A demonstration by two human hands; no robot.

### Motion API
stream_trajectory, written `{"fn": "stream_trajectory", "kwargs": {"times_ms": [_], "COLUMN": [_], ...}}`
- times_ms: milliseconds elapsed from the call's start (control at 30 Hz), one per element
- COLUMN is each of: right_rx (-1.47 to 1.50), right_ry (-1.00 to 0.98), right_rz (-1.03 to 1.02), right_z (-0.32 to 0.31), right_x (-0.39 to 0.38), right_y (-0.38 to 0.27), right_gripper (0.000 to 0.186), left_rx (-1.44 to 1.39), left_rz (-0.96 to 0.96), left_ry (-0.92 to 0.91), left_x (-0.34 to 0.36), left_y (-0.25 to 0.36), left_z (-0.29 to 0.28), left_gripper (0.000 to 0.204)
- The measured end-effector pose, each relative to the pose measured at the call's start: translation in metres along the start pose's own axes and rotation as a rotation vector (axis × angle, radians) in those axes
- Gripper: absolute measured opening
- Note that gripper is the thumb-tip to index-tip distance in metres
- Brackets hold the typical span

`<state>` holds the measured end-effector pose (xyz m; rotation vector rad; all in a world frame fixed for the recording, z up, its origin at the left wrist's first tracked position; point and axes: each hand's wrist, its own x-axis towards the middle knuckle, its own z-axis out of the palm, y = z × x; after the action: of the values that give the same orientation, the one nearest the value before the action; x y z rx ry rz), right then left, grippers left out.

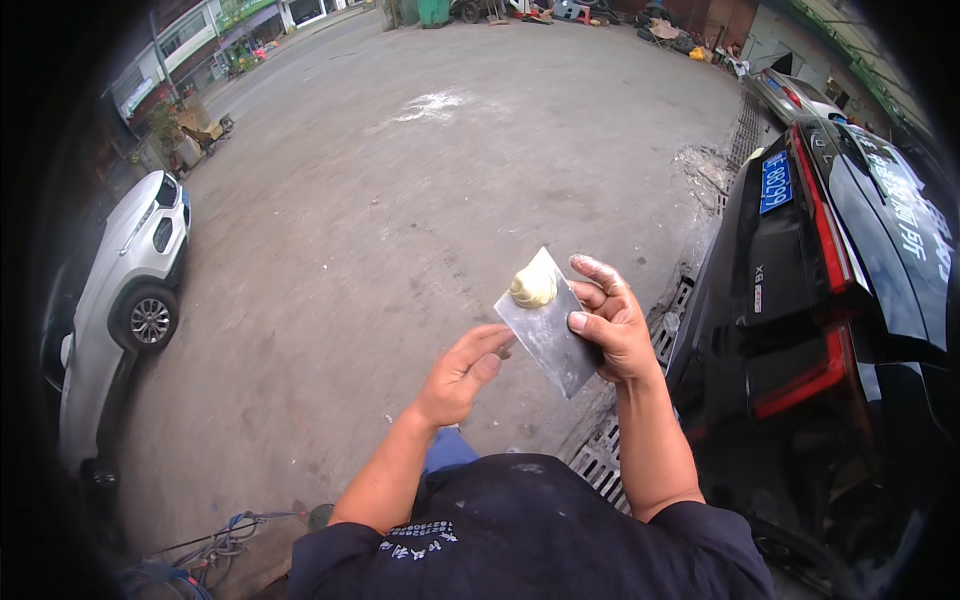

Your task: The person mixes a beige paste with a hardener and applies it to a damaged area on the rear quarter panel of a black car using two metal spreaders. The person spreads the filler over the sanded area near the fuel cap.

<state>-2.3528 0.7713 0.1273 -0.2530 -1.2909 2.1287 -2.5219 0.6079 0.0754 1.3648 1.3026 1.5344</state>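
Observation:
In front of my body my right hand (pixel 612 330) grips a thin grey metal plate (pixel 555 355), thumb on top and index finger raised, its tip dusted white. A pale yellow lump of paste (pixel 532 287) sits on the plate's upper part. My left hand (pixel 462 375) is just left of the plate with fingers extended and slightly curved; its fingertips are close to the plate's left edge, and I cannot tell whether they touch it. It holds nothing that I can see.
A black car (pixel 760 360) stands close on my right, beside a metal drain grate (pixel 600 460). A silver car (pixel 790 100) is farther back. A white car (pixel 140 250) is at left. Cables (pixel 230 530) lie at lower left. Clutter and a green bin (pixel 433 12) line the yard's far edge.

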Motion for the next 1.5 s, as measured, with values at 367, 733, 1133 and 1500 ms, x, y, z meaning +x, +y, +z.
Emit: {"fn": "stream_trajectory", "kwargs": {"times_ms": [367, 733, 1133, 1500], "right_rx": [-0.712, -1.173, -1.253, -1.108], "right_ry": [-0.543, 0.057, 0.090, -0.235], "right_rz": [-0.245, -0.105, -0.109, -0.421], "right_z": [0.011, -0.018, 0.004, -0.123], "right_x": [0.096, 0.264, 0.346, 0.420], "right_y": [0.007, 0.031, 0.060, -0.007], "right_gripper": [0.062, 0.046, 0.048, 0.057], "left_rx": [-1.470, -1.220, -0.566, -1.345], "left_rz": [-0.258, -0.284, -0.056, -0.423], "left_ry": [-0.422, -0.075, 0.233, -0.479], "left_x": [0.068, 0.198, 0.298, 0.411], "left_y": [-0.078, -0.103, -0.157, -0.181], "left_z": [-0.075, -0.167, -0.191, -0.199], "left_gripper": [0.061, 0.064, 0.057, 0.065]}}
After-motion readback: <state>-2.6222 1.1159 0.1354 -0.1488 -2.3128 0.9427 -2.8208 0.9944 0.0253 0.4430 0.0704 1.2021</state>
